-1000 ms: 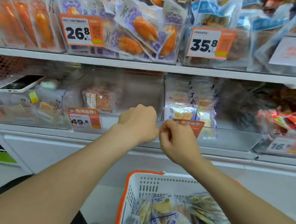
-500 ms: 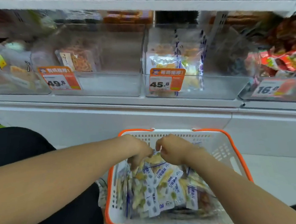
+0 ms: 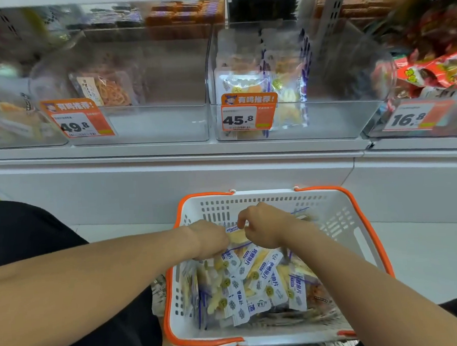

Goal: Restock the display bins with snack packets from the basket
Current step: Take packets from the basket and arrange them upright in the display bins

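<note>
Beneath display bins (image 3: 299,125), left hand (image 3: 210,239) and right hand (image 3: 262,225) pinch one packet (image 3: 238,236) in the basket (image 3: 317,202).

Head camera looks down, close over basket (image 3: 339,214), facing shelf bins (image 3: 293,120)

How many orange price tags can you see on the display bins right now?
3. The 49.8 tag is at the left, the 45.8 tag in the middle above the basket, the 16.8 tag at the right. More may be out of view.
</note>
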Available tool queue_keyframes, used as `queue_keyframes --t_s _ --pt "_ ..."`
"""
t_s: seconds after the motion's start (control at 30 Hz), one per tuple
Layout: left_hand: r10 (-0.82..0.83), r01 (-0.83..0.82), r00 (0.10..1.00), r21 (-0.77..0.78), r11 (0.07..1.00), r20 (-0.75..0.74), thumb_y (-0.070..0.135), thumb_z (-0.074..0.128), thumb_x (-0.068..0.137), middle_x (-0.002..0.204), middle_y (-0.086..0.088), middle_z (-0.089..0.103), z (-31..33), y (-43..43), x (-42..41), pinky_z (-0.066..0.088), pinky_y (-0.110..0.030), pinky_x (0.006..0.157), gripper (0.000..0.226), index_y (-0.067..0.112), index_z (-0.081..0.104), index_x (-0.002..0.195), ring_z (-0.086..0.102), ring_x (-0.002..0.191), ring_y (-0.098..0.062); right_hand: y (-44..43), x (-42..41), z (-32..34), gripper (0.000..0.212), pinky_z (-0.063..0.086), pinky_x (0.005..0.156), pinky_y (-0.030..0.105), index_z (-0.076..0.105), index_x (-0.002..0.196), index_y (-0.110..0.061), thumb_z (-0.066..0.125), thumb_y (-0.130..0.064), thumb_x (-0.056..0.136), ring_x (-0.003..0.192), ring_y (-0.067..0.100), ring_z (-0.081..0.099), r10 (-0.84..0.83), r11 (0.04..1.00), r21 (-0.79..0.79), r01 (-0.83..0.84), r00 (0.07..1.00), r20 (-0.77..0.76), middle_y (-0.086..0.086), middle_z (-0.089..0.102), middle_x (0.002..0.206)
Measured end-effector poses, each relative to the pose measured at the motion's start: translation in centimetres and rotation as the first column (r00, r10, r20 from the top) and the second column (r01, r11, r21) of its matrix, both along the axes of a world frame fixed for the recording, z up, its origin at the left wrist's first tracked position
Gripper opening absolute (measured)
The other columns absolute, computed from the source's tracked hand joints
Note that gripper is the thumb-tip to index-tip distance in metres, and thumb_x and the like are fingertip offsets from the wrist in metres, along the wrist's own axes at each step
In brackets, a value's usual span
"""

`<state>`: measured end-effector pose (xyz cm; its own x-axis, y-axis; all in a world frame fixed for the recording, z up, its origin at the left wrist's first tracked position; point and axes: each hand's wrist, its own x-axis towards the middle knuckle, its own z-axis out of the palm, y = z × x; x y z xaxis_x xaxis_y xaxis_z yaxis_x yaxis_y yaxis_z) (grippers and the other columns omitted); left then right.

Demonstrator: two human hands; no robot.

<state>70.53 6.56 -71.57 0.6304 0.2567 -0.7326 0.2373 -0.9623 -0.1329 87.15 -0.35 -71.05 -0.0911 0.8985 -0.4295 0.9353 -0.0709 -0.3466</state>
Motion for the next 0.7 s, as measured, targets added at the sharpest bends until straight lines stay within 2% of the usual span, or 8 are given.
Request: queue_keyframes --t_s 0.1,0.2,0.27,0.37,0.47,0.53,0.6,0.7 --pt "0.226 -0.189 0.938 -0.159 0.969 0.264 0.004 0.058 0.095 0.094 0.004 0.059 1.0 1.6 0.5 0.053 -0.039 0.076 0.019 0.02 0.062 0.105 0.061 0.09 -0.024 0.0 1.5 0.6 0.033 0.051 0.101 0.038 0.067 0.13 -0.022 0.06 -0.033 0.1 0.117 0.022 0.061 -0.074 0.995 -0.068 0.069 0.995 -0.072 0.003 0.064 0.132" --pt "0.479 -0.291 0.746 -0.42 0.86 0.463 0.018 0.051 0.106 0.089 0.008 0.058 3.7 2.9 1.6 0.042 -0.032 0.072 0.007 0.024 0.051 0.102 0.056 0.085 -0.017 -0.8 3.3 2.8 0.064 0.052 0.102 0.036 0.064 0.129 -0.025 0.08 -0.063 0.081 0.114 0.014 0.064 -0.268 0.955 -0.212 0.207 0.909 -0.318 -0.004 0.066 0.128" --pt "0.617 -0.288 0.563 -0.569 0.77 0.549 0.022 0.05 0.108 0.085 0.006 0.063 6.1 3.2 2.5 0.042 -0.029 0.065 0.006 0.026 0.049 0.104 0.055 0.073 -0.01 -1.5 4.6 4.3 0.059 0.055 0.102 0.04 0.067 0.121 -0.023 0.09 -0.05 0.075 0.112 0.018 0.069 -0.413 0.909 -0.29 0.299 0.738 -0.533 -0.001 0.072 0.122" --pt "0.708 -0.243 0.286 -0.666 0.705 0.645 0.023 0.05 0.109 0.077 0.001 0.062 9.0 3.6 3.4 0.047 -0.033 0.059 0.008 0.03 0.051 0.108 0.057 0.061 -0.009 -1.6 6.5 5.8 0.051 0.06 0.095 0.045 0.071 0.117 0.004 0.09 -0.019 0.076 0.104 0.035 0.072 -0.486 0.845 -0.292 0.448 0.418 -0.768 0.025 0.075 0.111" --pt "0.716 -0.191 0.052 -0.697 0.691 0.696 0.024 0.054 0.108 0.089 -0.011 0.073 12.0 3.7 4.4 0.06 -0.052 0.067 0.01 0.033 0.055 0.112 0.07 0.076 -0.034 -1.4 6.5 8.1 0.026 0.061 0.072 0.035 0.073 0.104 0.006 0.081 -0.013 0.087 0.083 0.028 0.073 -0.413 0.761 -0.211 0.614 0.206 -0.887 0.016 0.076 0.091" --pt "0.665 -0.193 -0.046 -0.66 0.726 0.745 0.026 0.056 0.107 0.091 -0.008 0.074 14.1 3.8 5.1 0.06 -0.048 0.072 0.009 0.03 0.058 0.114 0.071 0.08 -0.028 -0.9 5.6 10.0 0.008 0.057 0.059 0.029 0.074 0.092 -0.005 0.071 -0.012 0.096 0.067 0.019 0.07 -0.333 0.69 -0.136 0.711 0.146 -0.931 0.005 0.074 0.077" --pt "0.574 -0.232 -0.106 -0.582 0.779 0.812 0.026 0.055 0.106 0.08 -0.001 0.073 16.2 3.9 5.8 0.055 -0.037 0.07 0.009 0.024 0.062 0.11 0.065 0.07 -0.017 0.0 5.0 11.3 0.008 0.057 0.061 0.031 0.075 0.092 -0.009 0.07 -0.015 0.095 0.068 0.021 0.07 -0.264 0.604 -0.086 0.792 0.097 -0.96 0.011 0.074 0.082" --pt "0.45 -0.313 -0.125 -0.465 0.828 0.884 0.028 0.045 0.107 0.071 0.009 0.066 18.7 4.0 7.0 0.053 -0.041 0.069 0.021 0.02 0.062 0.098 0.06 0.069 -0.015 1.3 4.8 13.3 0.014 0.048 0.062 0.035 0.07 0.084 -0.009 0.068 -0.023 0.088 0.066 0.021 0.056 -0.208 0.477 0.008 0.879 0.121 -0.971 0.01 0.061 0.073"
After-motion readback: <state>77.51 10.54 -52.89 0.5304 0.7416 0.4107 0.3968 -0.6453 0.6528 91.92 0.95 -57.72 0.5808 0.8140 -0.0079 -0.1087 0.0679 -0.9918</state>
